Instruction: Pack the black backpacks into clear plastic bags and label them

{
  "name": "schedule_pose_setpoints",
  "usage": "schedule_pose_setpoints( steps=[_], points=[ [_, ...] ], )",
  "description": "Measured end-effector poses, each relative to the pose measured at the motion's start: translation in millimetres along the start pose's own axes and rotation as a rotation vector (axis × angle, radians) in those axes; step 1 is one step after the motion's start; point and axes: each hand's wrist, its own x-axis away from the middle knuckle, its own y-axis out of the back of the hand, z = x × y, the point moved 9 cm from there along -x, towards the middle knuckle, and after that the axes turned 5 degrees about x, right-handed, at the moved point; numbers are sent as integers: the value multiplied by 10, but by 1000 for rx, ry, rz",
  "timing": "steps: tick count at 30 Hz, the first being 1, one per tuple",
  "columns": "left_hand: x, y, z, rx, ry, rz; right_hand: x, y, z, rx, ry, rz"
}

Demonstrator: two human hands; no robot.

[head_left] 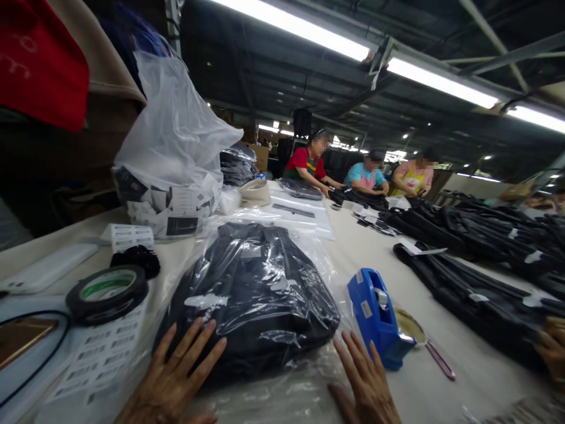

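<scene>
A black fabric article in a clear plastic bag (260,294) lies flat in front of me; the shiny film hides its exact kind. My left hand (174,371) rests on the bag's near left part, fingers spread. Beside its near right corner is my right hand (366,377), fingers stretched out over the loose film, holding nothing. A blue tape dispenser (375,315) stands just beyond my right fingers, with a roll of tape (409,327) and a purple-handled tool (439,360) next to it.
Left are a black tape roll (107,291), barcode label sheets (103,353), a phone (24,338) and a plastic sack of tags (172,176). Black goods (477,294) pile up at right, where another person's hand (552,347) shows. Several co-workers (366,176) stand at the far side.
</scene>
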Motion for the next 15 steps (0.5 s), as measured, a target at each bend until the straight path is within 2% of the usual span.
schedule_pose_setpoints(
  steps=[6,11,15],
  points=[
    [92,-69,-114,31,-40,-16,153,-27,-329,24,-201,-3],
    [147,-146,-42,102,53,-44,252,-34,-439,-69,-274,-40],
    [127,-163,-25,65,5,-10,417,-1,-541,-154,-333,-109]
  ],
)
